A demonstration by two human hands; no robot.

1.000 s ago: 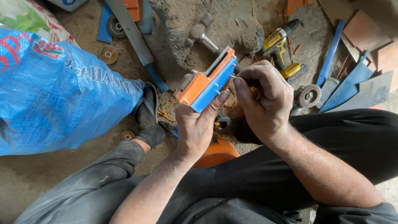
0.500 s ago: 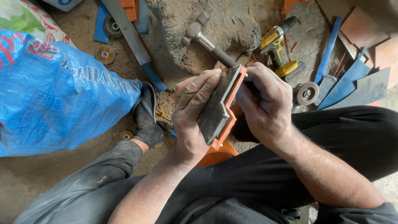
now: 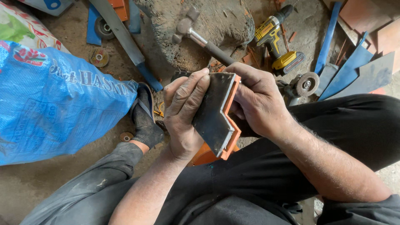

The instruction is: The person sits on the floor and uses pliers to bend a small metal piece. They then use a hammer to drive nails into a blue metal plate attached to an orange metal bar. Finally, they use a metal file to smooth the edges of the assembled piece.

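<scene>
Centrally, both hands grip an angled metal piece with orange edging — left hand fingers wrapped over its dark face, right hand clasping its far edge. Little free room above: a hammer, yellow drill and grinder wheel crowd close. A blue woven sack with white lettering fills the left of the frame.

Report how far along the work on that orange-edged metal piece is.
Done: nothing clearly finished. In hand: left hand and right hand grip the angled metal piece, its dark face up. Left: hammer, cordless drill and grinder wheel lie unused on the ground.
</scene>
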